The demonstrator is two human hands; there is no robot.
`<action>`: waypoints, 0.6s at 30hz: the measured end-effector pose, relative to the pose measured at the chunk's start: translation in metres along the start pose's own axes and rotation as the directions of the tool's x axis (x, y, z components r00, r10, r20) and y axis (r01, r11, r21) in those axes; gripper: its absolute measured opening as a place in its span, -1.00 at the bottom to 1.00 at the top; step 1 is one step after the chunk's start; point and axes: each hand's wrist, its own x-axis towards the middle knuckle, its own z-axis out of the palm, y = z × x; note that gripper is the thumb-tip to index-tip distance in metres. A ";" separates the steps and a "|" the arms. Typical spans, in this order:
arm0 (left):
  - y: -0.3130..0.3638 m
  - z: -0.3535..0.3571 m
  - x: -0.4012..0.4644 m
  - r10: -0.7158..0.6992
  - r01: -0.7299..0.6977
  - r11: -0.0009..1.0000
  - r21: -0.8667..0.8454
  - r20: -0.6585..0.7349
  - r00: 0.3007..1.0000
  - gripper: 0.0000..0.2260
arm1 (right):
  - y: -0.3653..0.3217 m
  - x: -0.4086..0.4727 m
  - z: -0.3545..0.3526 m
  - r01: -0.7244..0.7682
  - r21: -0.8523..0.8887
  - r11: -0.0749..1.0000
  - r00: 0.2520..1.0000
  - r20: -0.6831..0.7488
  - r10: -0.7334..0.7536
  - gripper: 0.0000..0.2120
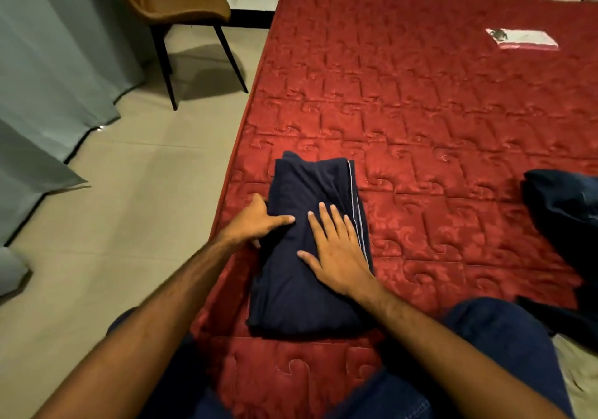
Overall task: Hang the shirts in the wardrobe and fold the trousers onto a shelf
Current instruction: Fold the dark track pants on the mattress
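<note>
While the folded navy trousers (310, 250) lie near the red bed's (437, 120) left edge, the right hand (336, 253) presses flat on them, fingers straight. At nine o'clock of the bundle, the left hand (255, 221) grips its edge.

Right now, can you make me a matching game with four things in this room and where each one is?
Things:
1. folded navy trousers with a white side stripe
2. brown leather chair with black legs
3. white plastic packet
4. grey curtain

Places:
A. far right part of the red quilted mattress
B. hanging at the left, down to the tiled floor
C. near mattress edge, under the right hand
D. standing on the floor beyond the mattress corner

Pairs: 1-C, 2-D, 3-A, 4-B
</note>
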 end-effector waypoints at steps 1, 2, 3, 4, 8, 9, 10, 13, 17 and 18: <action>-0.001 0.001 -0.001 -0.015 0.016 0.993 -0.121 0.011 1.000 -0.31 | 0.000 0.000 0.003 -0.016 0.026 1.000 1.000 0.002 0.016 -0.25; -0.001 0.004 -0.002 -0.020 0.020 0.970 -0.241 0.003 1.000 -0.39 | 0.001 0.004 0.003 -0.034 0.078 0.996 0.999 0.005 0.034 -0.28; 0.000 0.007 -0.007 -0.018 0.009 0.933 -0.360 -0.022 1.000 -0.55 | -0.001 0.009 -0.002 -0.069 0.153 0.986 0.998 0.021 0.067 -0.31; 0.004 0.010 -0.015 -0.031 0.012 0.885 -0.466 -0.034 0.999 -0.71 | -0.003 0.014 -0.008 -0.112 0.227 0.967 0.993 0.052 0.103 -0.35; 0.031 0.021 -0.047 0.068 -0.075 0.747 -0.660 -0.037 0.997 -0.66 | -0.006 0.027 -0.052 -0.241 0.357 0.903 0.970 0.129 0.208 -0.56; 0.038 0.022 -0.052 0.127 -0.129 0.743 -0.657 -0.050 0.991 -0.58 | -0.008 0.030 -0.063 -0.284 0.491 0.823 0.958 0.183 0.221 -0.58; 0.046 0.022 -0.058 0.189 -0.179 0.755 -0.630 -0.052 0.981 -0.51 | -0.011 0.033 -0.071 -0.326 0.655 0.682 0.945 0.238 0.223 -0.57; 0.072 0.026 -0.079 0.426 -0.369 0.819 -0.440 0.036 0.904 -0.45 | -0.019 0.038 -0.092 -0.365 0.810 0.458 0.924 0.254 0.287 -0.38; 0.104 0.021 -0.107 0.489 -0.377 0.822 -0.426 0.192 0.851 -0.41 | -0.018 0.030 -0.103 -0.273 0.953 0.129 0.890 0.199 0.409 -0.81; 0.110 0.014 -0.115 0.514 -0.378 0.802 -0.463 0.212 0.832 -0.46 | -0.015 0.027 -0.107 -0.242 0.968 0.067 0.888 0.193 0.418 -0.88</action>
